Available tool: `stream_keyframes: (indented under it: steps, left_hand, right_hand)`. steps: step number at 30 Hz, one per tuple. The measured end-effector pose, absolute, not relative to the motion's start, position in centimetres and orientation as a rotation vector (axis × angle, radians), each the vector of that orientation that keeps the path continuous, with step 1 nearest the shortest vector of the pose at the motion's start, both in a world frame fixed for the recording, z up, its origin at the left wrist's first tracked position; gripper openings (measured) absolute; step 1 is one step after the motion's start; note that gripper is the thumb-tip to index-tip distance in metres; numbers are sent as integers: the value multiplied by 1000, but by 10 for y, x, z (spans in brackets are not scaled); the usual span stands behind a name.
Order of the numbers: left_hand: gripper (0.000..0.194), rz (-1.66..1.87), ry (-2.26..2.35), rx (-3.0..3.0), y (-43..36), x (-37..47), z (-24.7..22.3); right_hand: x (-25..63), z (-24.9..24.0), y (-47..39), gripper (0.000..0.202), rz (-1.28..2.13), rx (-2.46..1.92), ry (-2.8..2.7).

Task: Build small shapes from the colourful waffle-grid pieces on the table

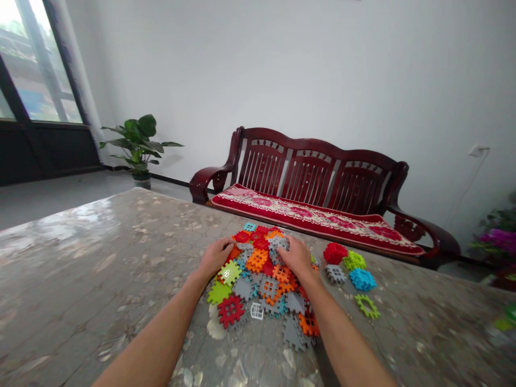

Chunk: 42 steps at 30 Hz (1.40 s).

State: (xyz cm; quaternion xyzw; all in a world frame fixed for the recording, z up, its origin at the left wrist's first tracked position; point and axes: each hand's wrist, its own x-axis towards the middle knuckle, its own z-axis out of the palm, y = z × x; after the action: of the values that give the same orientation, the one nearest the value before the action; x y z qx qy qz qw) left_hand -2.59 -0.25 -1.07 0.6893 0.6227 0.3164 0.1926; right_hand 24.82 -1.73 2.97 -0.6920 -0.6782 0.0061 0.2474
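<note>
A heap of interlocking plastic tiles with toothed edges, in red, orange, grey, green and blue, lies on the table in front of me. My left hand point(216, 257) rests at the heap's left edge, thumb and forefinger a little apart, nothing visible between them. At the upper right of the heap, my right hand point(297, 256) is closed on a grey tile point(278, 246). Between my forearms are an orange tile point(257, 260), a dark red lattice tile point(231, 311), a light green tile point(229, 273) and a small white window-shaped piece point(257, 310).
Right of the heap lie separate groups: red tiles point(335, 253), green tiles point(355, 260), blue tiles point(363, 279), grey tiles point(336, 274) and a green ring-shaped piece point(367, 306). Beyond the patterned table point(100, 269) stand a wooden bench point(310, 172) and a potted plant point(139, 142).
</note>
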Motion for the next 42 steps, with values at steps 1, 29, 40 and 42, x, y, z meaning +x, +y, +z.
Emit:
stream_keyframes:
  steps: [1, 29, 40, 42]
  left_hand:
    - [36, 889, 1741, 1941, -2, -26, -11]
    - [45, 847, 1766, 1970, 7, -33, -19]
    - [44, 867, 1747, 1985, 6, -33, -20]
    - [44, 854, 1749, 1988, 6, -33, -19]
  right_hand:
    - [253, 30, -22, 46, 21, -1836, -1830]
    - [400, -30, -93, 57, -346, -1797, -1561]
    - [387, -32, -89, 45, -370, -1984, -1547]
    - [386, -34, -88, 43, -369, -1984, -1547]
